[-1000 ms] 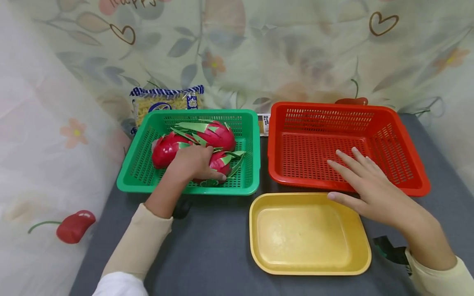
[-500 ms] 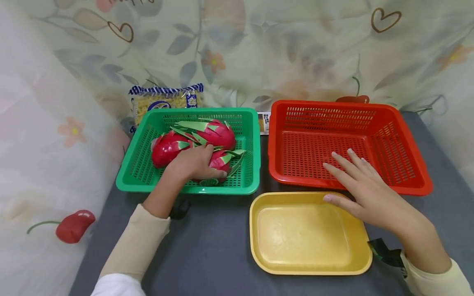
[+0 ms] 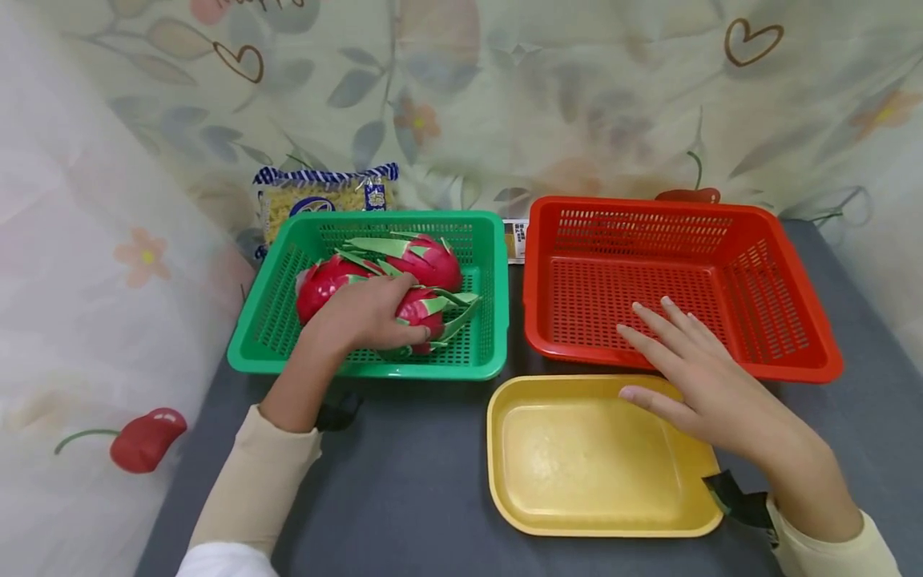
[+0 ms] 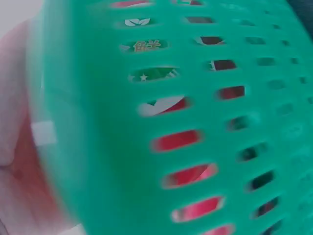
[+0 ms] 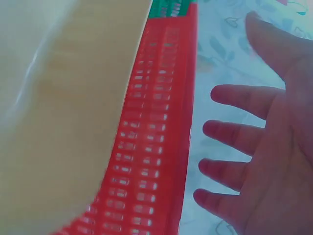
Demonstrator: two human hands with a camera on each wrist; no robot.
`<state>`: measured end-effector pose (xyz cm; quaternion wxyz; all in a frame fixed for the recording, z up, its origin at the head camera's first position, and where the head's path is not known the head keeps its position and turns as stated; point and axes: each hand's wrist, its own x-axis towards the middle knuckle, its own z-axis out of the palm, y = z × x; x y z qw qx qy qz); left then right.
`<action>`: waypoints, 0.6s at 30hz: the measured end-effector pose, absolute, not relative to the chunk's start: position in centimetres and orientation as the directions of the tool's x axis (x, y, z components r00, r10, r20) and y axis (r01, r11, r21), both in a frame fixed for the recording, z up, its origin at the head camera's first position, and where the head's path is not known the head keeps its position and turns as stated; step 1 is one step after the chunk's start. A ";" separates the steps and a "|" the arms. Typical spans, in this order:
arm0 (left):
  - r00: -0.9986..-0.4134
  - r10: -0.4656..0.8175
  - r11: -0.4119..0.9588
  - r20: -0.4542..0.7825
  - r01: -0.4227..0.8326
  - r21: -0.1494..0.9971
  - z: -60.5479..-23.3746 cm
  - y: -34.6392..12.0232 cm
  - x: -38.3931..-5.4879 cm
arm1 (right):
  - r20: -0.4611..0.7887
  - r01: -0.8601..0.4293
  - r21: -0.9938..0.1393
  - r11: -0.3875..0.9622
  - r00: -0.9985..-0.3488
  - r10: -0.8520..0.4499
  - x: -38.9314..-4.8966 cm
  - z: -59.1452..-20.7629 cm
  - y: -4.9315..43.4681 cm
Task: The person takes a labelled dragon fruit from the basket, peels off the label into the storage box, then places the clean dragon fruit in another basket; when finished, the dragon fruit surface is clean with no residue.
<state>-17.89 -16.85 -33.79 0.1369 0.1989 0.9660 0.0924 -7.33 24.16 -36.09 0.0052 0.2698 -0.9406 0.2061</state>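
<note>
In the head view, my left hand (image 3: 353,314) reaches over the front rim of the green basket (image 3: 248,353) and grips the nearest dragon fruit (image 3: 425,308). Its thumb lies on the near side of the fruit; the other fingertips are hidden behind it. Two more dragon fruits lie in the basket, one at the left (image 3: 317,288) and one at the back (image 3: 431,263). My right hand (image 3: 710,393), fingers straight and spread, hovers over the front rim of the red basket (image 3: 627,276) and a corner of the yellow tray (image 3: 591,449). Nothing is in it.
A blue-and-white pasta bag (image 3: 324,192) stands behind the green basket. Part of a small printed packet (image 3: 515,240) shows between the two baskets at the back. A patterned cloth (image 3: 505,96) hangs behind the grey table (image 3: 404,473).
My left hand has drawn slightly left and closer around the dragon fruit, which has shifted and shows more of its near side. My right hand has drifted left and a little towards me.
</note>
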 end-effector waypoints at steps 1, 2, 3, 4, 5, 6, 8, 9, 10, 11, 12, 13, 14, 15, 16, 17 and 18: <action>-0.885 0.413 0.902 -0.215 0.364 0.233 -33.4 -16.9 -17.7 | 0.126 -0.514 -0.384 0.767 -0.852 -0.508 -7.2 -36.1 24.0; -0.888 0.412 0.902 -0.203 0.366 0.230 -33.0 -16.9 -17.5 | 0.128 -0.518 -0.384 0.764 -0.850 -0.511 -7.1 -36.0 23.8; -0.893 0.408 0.902 -0.189 0.364 0.231 -32.6 -16.9 -17.3 | 0.131 -0.522 -0.383 0.762 -0.847 -0.515 -7.0 -36.0 23.6; -0.899 0.404 0.903 -0.172 0.361 0.235 -32.1 -16.9 -17.1 | 0.128 -0.523 -0.385 0.760 -0.846 -0.517 -6.9 -36.0 23.4; -0.905 0.398 0.904 -0.154 0.357 0.237 -31.7 -17.0 -16.8 | 0.122 -0.526 -0.388 0.757 -0.844 -0.523 -6.8 -36.0 23.2; -0.910 0.392 0.902 -0.131 0.354 0.246 -31.2 -17.1 -16.5 | 0.116 -0.529 -0.391 0.753 -0.840 -0.530 -6.7 -36.0 23.1; -0.924 0.372 0.901 -0.083 0.338 0.272 -30.4 -17.3 -15.7 | 0.101 -0.528 -0.411 0.744 -0.837 -0.538 -6.5 -36.0 22.8; -0.930 0.362 0.896 -0.058 0.331 0.297 -29.9 -17.6 -15.2 | 0.098 -0.527 -0.422 0.737 -0.835 -0.541 -6.4 -36.0 22.7; -0.935 0.354 0.888 -0.023 0.328 0.322 -29.6 -17.8 -14.7 | 0.100 -0.525 -0.436 0.731 -0.835 -0.541 -6.2 -36.0 22.6; -0.940 0.342 0.879 0.013 0.325 0.350 -29.3 -18.2 -14.0 | 0.107 -0.526 -0.449 0.722 -0.834 -0.541 -6.1 -36.0 22.5; -0.943 0.328 0.864 0.052 0.322 0.387 -29.1 -18.6 -13.2 | 0.121 -0.528 -0.460 0.714 -0.834 -0.539 -5.9 -36.0 22.5; -0.946 0.311 0.847 0.092 0.320 0.425 -29.0 -19.1 -12.3 | 0.138 -0.534 -0.470 0.703 -0.831 -0.539 -5.7 -36.1 22.4; -0.947 0.293 0.825 0.132 0.320 0.466 -28.9 -19.6 -11.4 | 0.159 -0.543 -0.475 0.692 -0.827 -0.540 -5.6 -36.1 22.4; -0.946 0.276 0.802 0.168 0.323 0.502 -28.9 -20.1 -10.5 | 0.179 -0.552 -0.479 0.683 -0.823 -0.540 -5.4 -36.2 22.3; -0.944 0.260 0.779 0.203 0.329 0.534 -29.0 -20.5 -9.6 | 0.198 -0.561 -0.479 0.675 -0.818 -0.540 -5.2 -36.2 22.2; -0.943 0.243 0.756 0.226 0.330 0.565 -29.1 -20.9 -8.7 | 0.213 -0.571 -0.479 0.666 -0.812 -0.543 -5.1 -36.3 22.1; -0.942 0.229 0.732 0.244 0.332 0.595 -29.3 -21.1 -7.9 | 0.223 -0.578 -0.479 0.660 -0.808 -0.546 -5.0 -36.4 22.0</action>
